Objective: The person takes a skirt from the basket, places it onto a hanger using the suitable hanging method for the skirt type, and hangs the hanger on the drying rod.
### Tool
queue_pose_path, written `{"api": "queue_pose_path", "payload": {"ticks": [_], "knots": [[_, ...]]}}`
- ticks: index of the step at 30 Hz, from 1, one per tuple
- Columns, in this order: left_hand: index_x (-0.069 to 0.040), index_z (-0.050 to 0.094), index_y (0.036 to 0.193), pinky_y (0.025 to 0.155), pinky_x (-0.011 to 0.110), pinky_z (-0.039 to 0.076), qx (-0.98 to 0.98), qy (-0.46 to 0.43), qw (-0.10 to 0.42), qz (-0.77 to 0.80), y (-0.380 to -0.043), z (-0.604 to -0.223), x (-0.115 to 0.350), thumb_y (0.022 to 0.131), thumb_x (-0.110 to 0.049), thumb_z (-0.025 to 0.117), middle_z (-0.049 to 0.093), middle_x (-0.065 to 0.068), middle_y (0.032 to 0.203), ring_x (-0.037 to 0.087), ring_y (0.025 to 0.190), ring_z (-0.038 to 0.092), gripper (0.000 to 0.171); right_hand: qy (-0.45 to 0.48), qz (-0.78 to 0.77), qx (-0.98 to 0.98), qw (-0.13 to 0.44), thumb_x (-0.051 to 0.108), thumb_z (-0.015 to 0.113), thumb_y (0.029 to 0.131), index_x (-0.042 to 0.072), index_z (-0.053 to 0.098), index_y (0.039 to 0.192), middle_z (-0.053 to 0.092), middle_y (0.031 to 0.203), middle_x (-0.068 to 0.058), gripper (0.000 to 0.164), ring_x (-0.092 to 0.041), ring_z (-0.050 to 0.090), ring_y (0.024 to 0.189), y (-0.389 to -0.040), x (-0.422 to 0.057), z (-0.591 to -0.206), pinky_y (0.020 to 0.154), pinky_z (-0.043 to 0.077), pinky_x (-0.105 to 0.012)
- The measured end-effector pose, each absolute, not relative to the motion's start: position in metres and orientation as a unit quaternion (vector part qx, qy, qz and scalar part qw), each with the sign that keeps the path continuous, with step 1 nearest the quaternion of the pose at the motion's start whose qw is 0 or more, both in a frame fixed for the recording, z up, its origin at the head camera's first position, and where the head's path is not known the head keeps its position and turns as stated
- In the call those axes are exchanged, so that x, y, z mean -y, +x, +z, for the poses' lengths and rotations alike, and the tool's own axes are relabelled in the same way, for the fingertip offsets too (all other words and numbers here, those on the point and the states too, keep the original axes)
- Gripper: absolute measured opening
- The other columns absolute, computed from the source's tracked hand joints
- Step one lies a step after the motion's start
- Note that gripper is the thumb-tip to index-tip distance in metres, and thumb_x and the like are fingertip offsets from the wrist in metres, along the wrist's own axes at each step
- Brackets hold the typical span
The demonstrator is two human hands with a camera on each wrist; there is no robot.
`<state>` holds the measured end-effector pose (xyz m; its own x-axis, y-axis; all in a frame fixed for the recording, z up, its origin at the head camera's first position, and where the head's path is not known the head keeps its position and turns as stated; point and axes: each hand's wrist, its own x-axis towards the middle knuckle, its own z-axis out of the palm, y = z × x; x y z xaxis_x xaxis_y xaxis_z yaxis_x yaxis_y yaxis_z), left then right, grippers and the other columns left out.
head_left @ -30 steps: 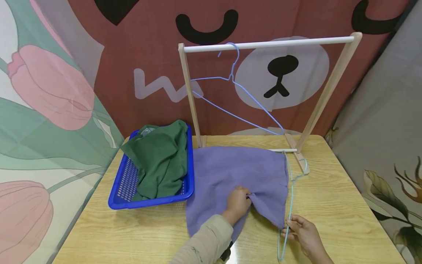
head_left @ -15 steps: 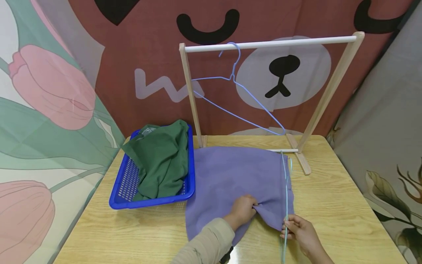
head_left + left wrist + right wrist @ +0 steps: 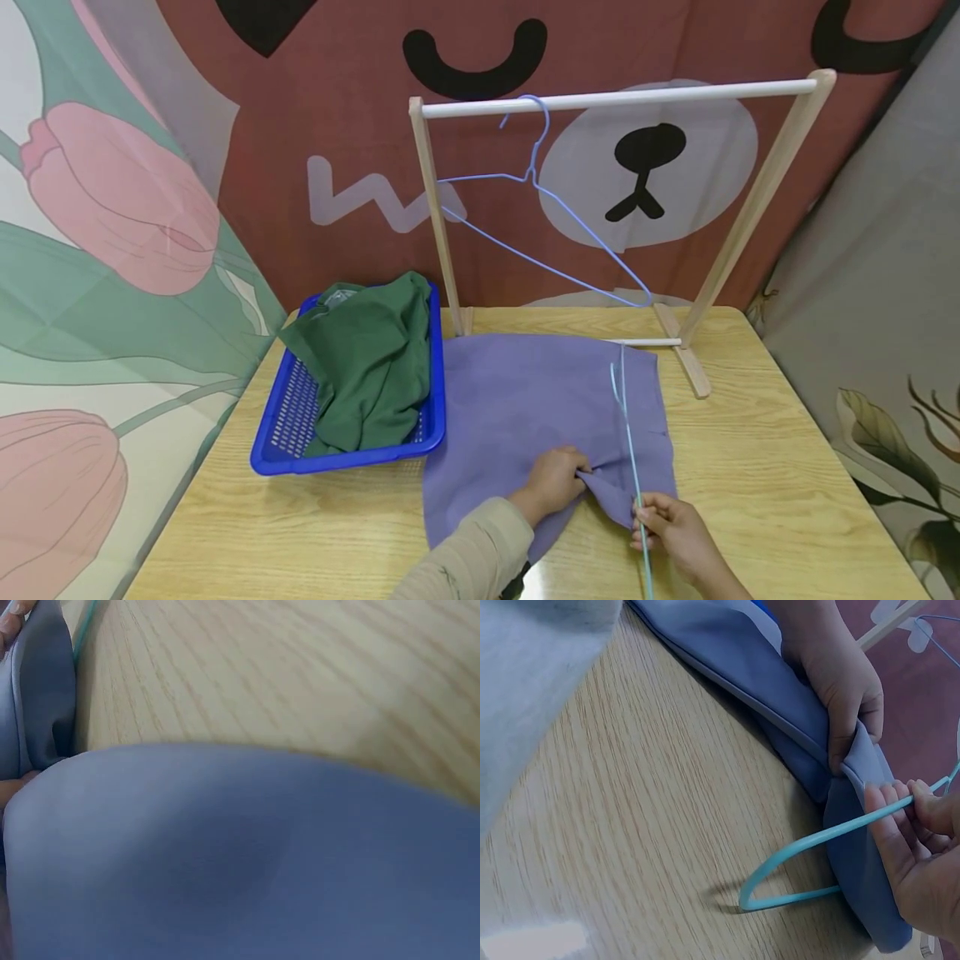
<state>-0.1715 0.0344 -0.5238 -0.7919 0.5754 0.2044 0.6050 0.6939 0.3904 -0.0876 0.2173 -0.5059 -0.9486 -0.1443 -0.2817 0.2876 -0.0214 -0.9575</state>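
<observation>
One purple cloth garment [image 3: 517, 392], spread on the light wood-grain bench [image 3: 757, 467], right of a blue plastic basket [image 3: 337, 461] containing green cloth [image 3: 375, 367]; left hand [image 3: 553, 482] pinching a fold at its near edge. One pale teal hanger [image 3: 817, 838], gripped by the right hand [image 3: 667, 525]. One periwinkle hanger [image 3: 533, 173], hung on a white-barred wooden rack [image 3: 675, 94] behind.

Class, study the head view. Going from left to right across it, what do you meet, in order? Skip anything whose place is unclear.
Tulip-printed cloth → blue basket → left hand → turquoise hanger → right hand → leaf-printed grey cloth.
</observation>
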Motion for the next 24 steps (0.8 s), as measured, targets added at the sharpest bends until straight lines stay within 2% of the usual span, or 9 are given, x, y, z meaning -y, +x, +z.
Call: {"api": "queue_pose_path", "payload": {"ticks": [5,9,14,18,20,24], "knots": [[-0.016,0.069,0.083,0.064,0.008,0.039,0.912,-0.319,-0.046,-0.254,-0.175,-0.523,-0.033,0.068,-0.011,0.071,0.065,-0.006,0.081,0.003,0.074,0.057,0.016,0.033,-0.73,-0.665,0.157,-0.004,0.044,0.091,-0.001,0.057,0.088,0.057,0.07,0.003,0.014,-0.006,0.06,0.062,-0.088,-0.216,-0.508,0.062,0.055,-0.025],[-0.008,0.068,0.091,0.07,0.01,0.04,0.868,-0.286,-0.166,-0.37,-0.179,-0.521,-0.028,0.068,-0.009,0.073,0.067,0.001,0.087,0.002,0.075,0.054,0.023,0.034,-0.735,-0.659,0.157,-0.002,0.045,0.092,0.003,0.058,0.087,0.057,0.07,0.004,0.015,-0.005,0.059,0.063,-0.089,-0.214,-0.509,0.062,0.054,-0.024],[-0.007,0.066,0.104,0.081,0.015,0.041,0.817,-0.231,-0.289,-0.442,-0.185,-0.515,-0.019,0.071,-0.011,0.074,0.064,-0.001,0.102,0.003,0.09,0.054,0.035,0.058,-0.718,-0.675,0.158,-0.006,0.043,0.091,0.003,0.057,0.087,0.055,0.07,0.002,0.017,-0.006,0.059,0.063,-0.09,-0.209,-0.509,0.063,0.055,-0.026],[-0.006,0.064,0.107,0.08,0.018,0.042,0.795,-0.193,-0.338,-0.466,-0.187,-0.51,-0.016,0.073,-0.008,0.073,0.062,0.0,0.105,0.006,0.092,0.054,0.036,0.06,-0.711,-0.685,0.148,-0.002,0.048,0.09,-0.006,0.054,0.088,0.054,0.071,0.0,0.008,-0.007,0.058,0.062,-0.091,-0.204,-0.512,0.062,0.055,-0.027],[-0.004,0.063,0.107,0.076,0.018,0.043,0.786,-0.173,-0.351,-0.48,-0.188,-0.508,-0.015,0.073,-0.005,0.072,0.062,0.001,0.104,0.007,0.088,0.054,0.035,0.047,-0.717,-0.682,0.139,0.005,0.054,0.088,-0.008,0.053,0.089,0.054,0.07,0.0,0.014,-0.007,0.057,0.063,-0.091,-0.204,-0.516,0.061,0.055,-0.027],[-0.002,0.063,0.106,0.069,0.019,0.044,0.776,-0.158,-0.362,-0.492,-0.189,-0.506,-0.016,0.073,-0.002,0.072,0.061,0.003,0.102,0.007,0.083,0.051,0.034,0.004,-0.737,-0.664,0.126,0.014,0.059,0.086,-0.004,0.055,0.089,0.056,0.071,0.002,0.018,-0.007,0.058,0.064,-0.092,-0.205,-0.526,0.06,0.055,-0.026]]}}
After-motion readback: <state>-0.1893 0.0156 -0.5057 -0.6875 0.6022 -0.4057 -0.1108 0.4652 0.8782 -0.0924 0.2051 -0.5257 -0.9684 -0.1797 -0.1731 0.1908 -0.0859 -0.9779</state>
